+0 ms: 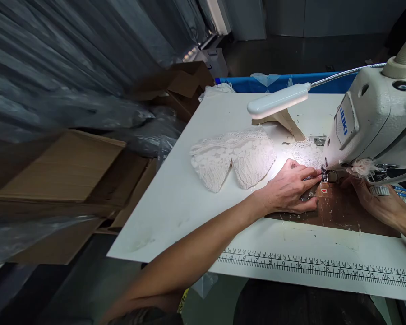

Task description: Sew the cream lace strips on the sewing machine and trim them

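My left hand (291,187) lies on the sewing table (176,198), fingers stretched flat toward the presser foot (324,174) of a white sewing machine (372,122). It presses on a small piece under the needle that I cannot make out. My right hand (379,203) rests under the machine's arm, fingers reaching toward the needle area and partly hidden by the machine. A pile of white lace pieces (233,155) lies just left of my left hand. More lace (306,153) sits behind the needle.
A white lamp (279,100) on a flexible neck hangs over the table. A ruler strip (321,266) runs along the front edge. Cardboard boxes (64,167) and plastic-wrapped bundles (54,81) stand to the left; a blue bin edge (277,83) is behind the table.
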`<state>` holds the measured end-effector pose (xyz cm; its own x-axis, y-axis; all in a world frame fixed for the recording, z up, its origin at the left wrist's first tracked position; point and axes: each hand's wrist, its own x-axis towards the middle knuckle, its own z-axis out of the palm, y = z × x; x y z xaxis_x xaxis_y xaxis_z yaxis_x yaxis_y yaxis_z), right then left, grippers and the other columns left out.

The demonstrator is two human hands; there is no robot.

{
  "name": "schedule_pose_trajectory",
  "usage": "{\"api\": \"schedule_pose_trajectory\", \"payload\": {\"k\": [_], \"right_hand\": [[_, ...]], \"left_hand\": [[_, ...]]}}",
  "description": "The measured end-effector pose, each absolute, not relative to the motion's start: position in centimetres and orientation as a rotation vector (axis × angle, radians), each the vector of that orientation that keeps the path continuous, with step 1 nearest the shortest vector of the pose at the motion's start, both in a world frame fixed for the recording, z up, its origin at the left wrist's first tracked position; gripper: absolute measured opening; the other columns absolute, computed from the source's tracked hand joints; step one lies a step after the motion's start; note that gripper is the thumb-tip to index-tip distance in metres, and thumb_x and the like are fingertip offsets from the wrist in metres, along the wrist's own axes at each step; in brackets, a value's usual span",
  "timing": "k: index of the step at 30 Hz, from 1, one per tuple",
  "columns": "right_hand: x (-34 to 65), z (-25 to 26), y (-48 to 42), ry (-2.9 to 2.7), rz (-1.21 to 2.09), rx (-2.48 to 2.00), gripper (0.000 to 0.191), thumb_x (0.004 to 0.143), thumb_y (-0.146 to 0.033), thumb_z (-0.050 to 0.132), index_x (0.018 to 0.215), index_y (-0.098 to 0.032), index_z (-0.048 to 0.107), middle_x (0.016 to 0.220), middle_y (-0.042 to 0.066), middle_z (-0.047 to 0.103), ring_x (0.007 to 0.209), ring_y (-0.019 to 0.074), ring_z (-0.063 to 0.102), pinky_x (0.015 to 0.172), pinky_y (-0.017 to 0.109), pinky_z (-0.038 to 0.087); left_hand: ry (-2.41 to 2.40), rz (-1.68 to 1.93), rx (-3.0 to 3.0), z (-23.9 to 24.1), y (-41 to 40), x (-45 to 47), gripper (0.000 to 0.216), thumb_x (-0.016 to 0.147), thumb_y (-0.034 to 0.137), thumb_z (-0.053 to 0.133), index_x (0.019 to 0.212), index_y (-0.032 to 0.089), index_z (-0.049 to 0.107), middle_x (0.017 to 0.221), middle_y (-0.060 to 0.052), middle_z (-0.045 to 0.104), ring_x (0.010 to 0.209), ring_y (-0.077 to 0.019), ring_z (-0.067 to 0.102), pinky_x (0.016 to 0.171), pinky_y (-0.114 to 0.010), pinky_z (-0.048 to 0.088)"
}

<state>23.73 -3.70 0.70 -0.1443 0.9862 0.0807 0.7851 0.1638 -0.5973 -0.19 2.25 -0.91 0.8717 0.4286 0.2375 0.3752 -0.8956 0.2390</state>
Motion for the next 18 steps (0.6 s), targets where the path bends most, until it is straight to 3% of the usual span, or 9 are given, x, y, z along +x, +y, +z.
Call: {"api": "schedule_pose_trajectory", "payload": {"k": [6,12,18], "right_hand": [[23.4,-0.2,-4.4,-1.942,0.513,-1.619,0.042,0.095,-0.052,0.044,0.107,-0.019,0.067,0.11,0.014,0.07,0.105,0.0326,0.066,0.089,0.048,0.056],[23.2,-1.7,-5.6,-1.9,0.352,-1.663,0.039,0.095,-0.044,0.044,0.111,-0.015,0.065,0.108,0.017,0.068,0.101,0.0329,0.066,0.088,0.051,0.054],[23.4,-2.2,-5.9,-1.957,0.255,-1.645,0.041,0.096,-0.044,0.041,0.112,-0.015,0.066,0.104,0.016,0.067,0.094,0.0313,0.067,0.082,0.047,0.056]], "left_hand": [[0.668,0.418,2.878,-0.9,2.1,-0.1,0.051,0.094,0.042,0.041,0.127,0.008,0.061,0.131,-0.016,0.062,0.101,-0.0267,0.063,0.088,-0.048,0.045],[0.676,0.383,2.87,-0.9,2.2,-0.1,0.05,0.094,0.042,0.042,0.13,0.011,0.059,0.133,-0.016,0.06,0.103,-0.0268,0.062,0.091,-0.049,0.044],[1.0,0.631,2.799,-1.7,2.6,0.3,0.041,0.101,0.035,0.037,0.135,0.017,0.051,0.147,-0.018,0.048,0.131,-0.0285,0.049,0.11,-0.056,0.034]]}}
